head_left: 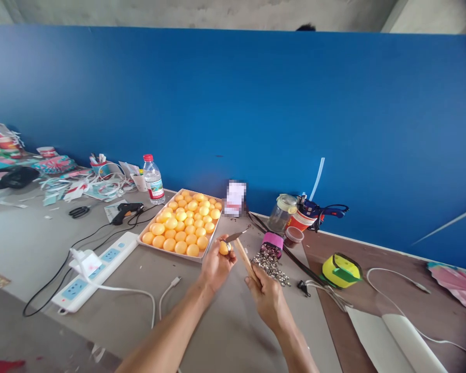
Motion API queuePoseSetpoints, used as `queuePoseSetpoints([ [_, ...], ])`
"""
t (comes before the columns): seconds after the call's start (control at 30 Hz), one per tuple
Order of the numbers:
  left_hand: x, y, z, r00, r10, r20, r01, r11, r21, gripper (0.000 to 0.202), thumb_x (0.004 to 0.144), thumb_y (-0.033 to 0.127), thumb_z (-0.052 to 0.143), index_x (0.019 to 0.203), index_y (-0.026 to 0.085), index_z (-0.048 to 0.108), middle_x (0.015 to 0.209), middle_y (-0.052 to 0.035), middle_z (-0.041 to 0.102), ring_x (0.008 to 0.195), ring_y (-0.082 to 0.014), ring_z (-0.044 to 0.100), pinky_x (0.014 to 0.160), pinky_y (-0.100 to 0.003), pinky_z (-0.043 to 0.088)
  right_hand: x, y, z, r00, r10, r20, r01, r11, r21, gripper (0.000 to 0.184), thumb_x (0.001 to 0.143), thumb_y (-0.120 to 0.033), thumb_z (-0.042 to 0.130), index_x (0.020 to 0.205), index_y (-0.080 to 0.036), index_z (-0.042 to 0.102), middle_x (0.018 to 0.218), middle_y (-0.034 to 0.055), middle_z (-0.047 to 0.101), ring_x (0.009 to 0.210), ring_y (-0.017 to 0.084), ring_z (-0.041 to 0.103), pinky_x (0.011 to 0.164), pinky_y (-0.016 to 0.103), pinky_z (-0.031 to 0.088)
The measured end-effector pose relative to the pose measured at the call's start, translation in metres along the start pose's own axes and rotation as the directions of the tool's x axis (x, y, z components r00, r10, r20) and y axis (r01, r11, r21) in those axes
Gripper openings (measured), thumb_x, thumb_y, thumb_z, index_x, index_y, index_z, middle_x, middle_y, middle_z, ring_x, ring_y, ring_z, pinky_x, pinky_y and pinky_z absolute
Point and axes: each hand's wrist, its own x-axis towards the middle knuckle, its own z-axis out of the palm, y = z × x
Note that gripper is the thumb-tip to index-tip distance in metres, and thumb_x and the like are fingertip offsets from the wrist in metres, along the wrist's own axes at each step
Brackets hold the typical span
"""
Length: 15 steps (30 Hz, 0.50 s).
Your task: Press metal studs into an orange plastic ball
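Observation:
My left hand (216,265) is closed around an orange ball (224,248), with a small silvery piece at the ball's right side. In my right hand (264,290) is the wooden handle of a hammer-like tool (245,256). Its dark, pointed metal head lies crosswise just above and right of the ball; whether they touch I cannot tell. Left of my hands, a shallow tray (171,253) holds many similar orange balls (180,226). Close to my right hand, a heap of small shiny metal pieces (271,265) spreads from a pink container (272,243).
A white power strip (97,272), a water bottle (154,181) and a glue gun (127,211) stand or lie to the left. At right are a clear jar (282,213), a red cup (300,221), a yellow-green case (340,270) and cables. A blue partition (233,103) rises behind.

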Motion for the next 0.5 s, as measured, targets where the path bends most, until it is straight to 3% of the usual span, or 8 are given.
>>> queuePoseSetpoints([
  [0.2,-0.0025,0.0008,0.0031,1.000,0.001,-0.011,-0.001,1.000,-0.003,0.024,0.081,0.027,0.058,0.103,0.019,0.055,0.073,-0.0006,0.053,0.059,-0.0101,0.052,0.061,-0.025,0.044,0.0009,0.0059,0.0013,1.000,0.002,-0.018,-0.002,1.000,0.024,0.021,0.084,-0.037,0.044,0.077,-0.018,0.051,0.060,-0.0043,0.039,0.054,0.011,0.035,0.049,0.020,0.030],
  [0.33,-0.0014,0.0007,0.0019,0.999,-0.008,-0.044,0.008,1.000,0.006,0.026,0.082,0.023,0.056,0.107,0.019,0.055,0.073,0.0001,0.052,0.055,-0.0082,0.050,0.056,-0.022,0.042,0.0010,0.0068,0.0018,1.000,0.002,0.030,-0.002,1.000,0.002,0.020,0.083,-0.035,0.044,0.076,-0.018,0.051,0.061,-0.0039,0.041,0.056,0.011,0.037,0.051,0.020,0.031],
  [0.5,-0.0014,0.0024,0.0024,0.999,0.000,-0.032,-0.001,1.000,-0.026,0.014,0.083,0.027,0.057,0.093,0.017,0.055,0.073,-0.0014,0.054,0.056,-0.0089,0.050,0.054,-0.022,0.041,0.0001,0.0046,0.0012,1.000,0.023,0.014,-0.024,0.999,0.023,0.020,0.084,-0.036,0.044,0.077,-0.018,0.051,0.061,-0.0046,0.038,0.056,0.011,0.037,0.051,0.020,0.030],
])
